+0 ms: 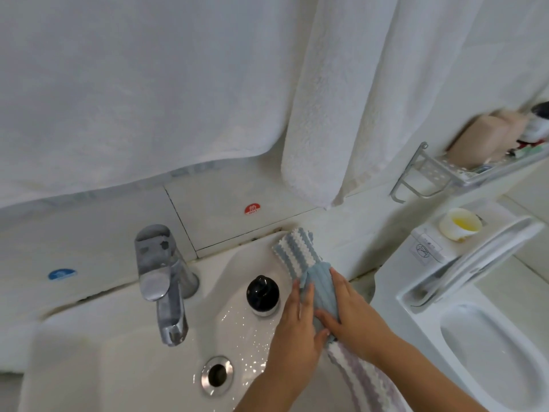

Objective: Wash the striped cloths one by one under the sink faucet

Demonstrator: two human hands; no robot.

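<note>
Now, blue cloth: the blue striped cloth [319, 289] sits on the sink's right rim [237, 257], rolled into a bundle between both hands; its blue-and-white end fans out past the fingertips toward the wall tiles.
Left hand: the left hand [297, 328] lies along the bundle's left flank; fingers pressed together and nearly straight, thumb hooked under the near end of the roll; it reads as cupping, not squeezing.
Right hand: the right hand [353, 313] covers the bundle's right side; fingers close together and laid over the fabric, curling slightly round it.
Second cloth: a pale lilac striped cloth [365, 379] trails from under the right palm toward the wrist; I cannot tell whether the fingers grip it too.
Handling, my read: soft, limp, light when dry; soaked it will sag, drip and gain weight; ribbed pile gives decent grip, so slipping looks unlikely; best hold is round the rolled middle with both palms, or by the free corners beyond the fingertips to shake it open.
Faucet: the chrome faucet [166, 292] stands well left of the left knuckles; no stream visible, though droplets speckle the basin.
Edges: a black-capped bottle [263, 295] sits just beside the left fingertips, between cloth and spout; likely the 1 thing to knock on the way over.
Open room: the basin around the drain [217, 374], below-left of the left hand, looks free; hanging white towels [326, 114] stay well above the fingers; the toilet [475, 322] is close off the right forearm.
</note>
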